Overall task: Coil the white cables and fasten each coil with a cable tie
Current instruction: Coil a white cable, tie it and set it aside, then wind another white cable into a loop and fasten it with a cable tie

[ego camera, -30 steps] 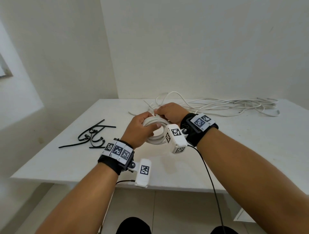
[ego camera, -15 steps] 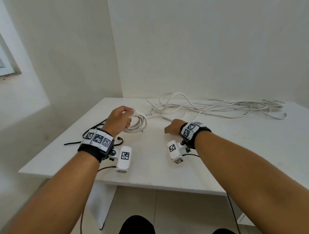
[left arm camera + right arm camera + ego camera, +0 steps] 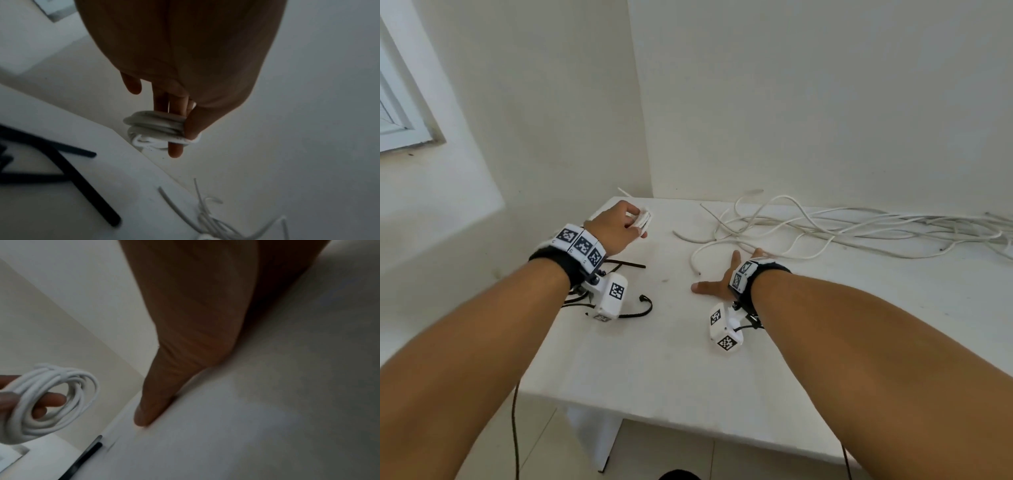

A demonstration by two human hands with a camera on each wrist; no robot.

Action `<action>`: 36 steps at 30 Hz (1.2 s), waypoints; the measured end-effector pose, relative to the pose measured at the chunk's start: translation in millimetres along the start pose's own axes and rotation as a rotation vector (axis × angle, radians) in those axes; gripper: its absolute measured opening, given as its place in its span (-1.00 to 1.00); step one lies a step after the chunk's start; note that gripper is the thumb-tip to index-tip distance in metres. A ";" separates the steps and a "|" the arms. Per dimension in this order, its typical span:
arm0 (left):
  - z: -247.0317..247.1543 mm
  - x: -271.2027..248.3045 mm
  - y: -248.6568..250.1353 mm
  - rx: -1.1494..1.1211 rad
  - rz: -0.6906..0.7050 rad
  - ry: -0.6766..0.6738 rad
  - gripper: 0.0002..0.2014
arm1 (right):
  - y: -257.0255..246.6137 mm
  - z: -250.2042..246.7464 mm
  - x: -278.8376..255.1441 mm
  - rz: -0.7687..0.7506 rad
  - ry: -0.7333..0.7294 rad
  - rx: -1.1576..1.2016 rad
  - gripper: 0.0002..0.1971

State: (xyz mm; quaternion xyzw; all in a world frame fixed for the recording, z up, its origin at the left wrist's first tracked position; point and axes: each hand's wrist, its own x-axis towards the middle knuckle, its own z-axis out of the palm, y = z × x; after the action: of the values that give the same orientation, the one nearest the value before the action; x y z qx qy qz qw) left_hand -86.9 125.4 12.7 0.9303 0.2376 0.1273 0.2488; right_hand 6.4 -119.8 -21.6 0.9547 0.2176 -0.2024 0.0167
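Your left hand (image 3: 616, 224) holds the coiled white cable (image 3: 643, 219), thumb on one side of the loops and fingers (image 3: 174, 150) on the other, one finger passing through the middle of the coil (image 3: 51, 400). In the left wrist view the bundle (image 3: 156, 125) sits pinched between thumb and fingers, raised off the white table (image 3: 674, 359) near its far left corner. Whether a tie already runs round the coil cannot be told.

Just below and behind that hand, under your left wrist, the black cable ties (image 3: 633, 305) lie on the table in a loose heap; they show blurred in the left wrist view (image 3: 68, 172), and one (image 3: 86, 456) shows in the right wrist view.

To the right of the grip, your right hand (image 3: 719, 279) lies flat on the table, fingers straight and spread, thumb (image 3: 152, 407) pressed to the surface, holding nothing. It is well apart from the coil.

Beyond the right hand, the loose white cables (image 3: 825, 229) sprawl in a tangle along the back of the table, toward its right edge. One free end (image 3: 697, 267) curves down close to your right hand's fingertips.
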 end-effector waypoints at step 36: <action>16.4 162.5 -28.9 0.502 -0.092 0.009 -0.72 | -0.7 22.7 55.0 0.051 -0.093 0.150 0.60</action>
State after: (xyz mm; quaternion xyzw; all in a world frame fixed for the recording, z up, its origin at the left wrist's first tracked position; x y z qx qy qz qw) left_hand 46.8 223.0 3.0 0.9506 0.3047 0.0570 0.0144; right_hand 42.7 -99.3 -64.0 0.9481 0.1766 -0.2615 -0.0395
